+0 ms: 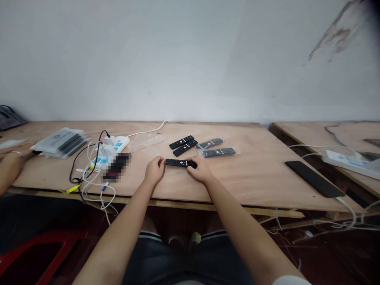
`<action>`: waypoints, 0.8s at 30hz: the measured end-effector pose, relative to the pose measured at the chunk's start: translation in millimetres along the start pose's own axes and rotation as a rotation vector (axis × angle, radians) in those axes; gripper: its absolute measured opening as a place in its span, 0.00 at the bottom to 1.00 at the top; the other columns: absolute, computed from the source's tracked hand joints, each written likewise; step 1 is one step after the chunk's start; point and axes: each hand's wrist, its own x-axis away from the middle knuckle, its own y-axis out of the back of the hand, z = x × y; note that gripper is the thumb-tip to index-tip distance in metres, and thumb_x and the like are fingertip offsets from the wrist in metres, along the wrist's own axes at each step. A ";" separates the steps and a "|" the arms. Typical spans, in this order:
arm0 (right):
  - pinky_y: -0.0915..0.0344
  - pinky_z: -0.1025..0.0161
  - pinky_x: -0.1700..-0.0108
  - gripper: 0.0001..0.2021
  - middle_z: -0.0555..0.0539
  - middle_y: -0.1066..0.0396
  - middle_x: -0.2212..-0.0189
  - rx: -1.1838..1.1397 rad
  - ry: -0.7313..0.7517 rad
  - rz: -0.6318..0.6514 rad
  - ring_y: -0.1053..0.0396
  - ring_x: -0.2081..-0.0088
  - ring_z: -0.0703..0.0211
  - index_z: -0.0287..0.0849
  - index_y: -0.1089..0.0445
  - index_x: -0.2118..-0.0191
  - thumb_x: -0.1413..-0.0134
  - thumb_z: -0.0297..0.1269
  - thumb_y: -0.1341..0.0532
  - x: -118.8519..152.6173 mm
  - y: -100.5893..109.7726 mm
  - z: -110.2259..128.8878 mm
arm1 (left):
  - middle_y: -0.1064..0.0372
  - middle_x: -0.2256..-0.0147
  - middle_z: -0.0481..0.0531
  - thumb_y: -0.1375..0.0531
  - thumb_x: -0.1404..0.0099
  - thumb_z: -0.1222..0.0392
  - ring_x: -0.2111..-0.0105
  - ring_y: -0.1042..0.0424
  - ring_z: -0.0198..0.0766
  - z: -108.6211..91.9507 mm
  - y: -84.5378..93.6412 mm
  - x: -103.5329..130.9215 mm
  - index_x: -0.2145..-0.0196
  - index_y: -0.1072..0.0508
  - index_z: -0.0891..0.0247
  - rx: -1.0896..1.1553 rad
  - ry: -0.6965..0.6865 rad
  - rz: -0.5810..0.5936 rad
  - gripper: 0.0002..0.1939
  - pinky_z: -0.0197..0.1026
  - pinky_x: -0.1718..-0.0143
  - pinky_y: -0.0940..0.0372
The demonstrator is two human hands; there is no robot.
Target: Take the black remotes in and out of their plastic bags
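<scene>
A black remote control (177,162) lies sideways between my two hands, just above or on the wooden table. My right hand (199,169) is wrapped round its right end, thumb over the buttons. At the remote's left end, my left hand (155,169) has its fingers pinched together; whether they grip that end is hard to tell. Beyond them are two bare black remotes (181,141) (185,148), side by side. To their right, two more remotes (209,143) (219,152) are in clear plastic sleeves.
Crumpled clear plastic (147,141) and a power strip (119,145) with tangled cables are left of my hands. Further left are stacked packets (61,143) and another person's hand (12,168). A black phone (314,179) lies right, beside a second table (299,132); the wall stands behind.
</scene>
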 end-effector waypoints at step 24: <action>0.31 0.48 0.44 0.22 0.44 0.28 0.57 0.020 0.042 -0.008 0.28 0.53 0.48 0.44 0.23 0.50 0.54 0.29 0.36 2.2 0.2 2.5 | 0.21 0.64 0.52 0.39 0.34 0.56 0.66 0.26 0.39 7.1 -4.6 -2.7 0.65 0.25 0.60 0.195 0.055 -0.020 0.07 0.40 0.64 0.34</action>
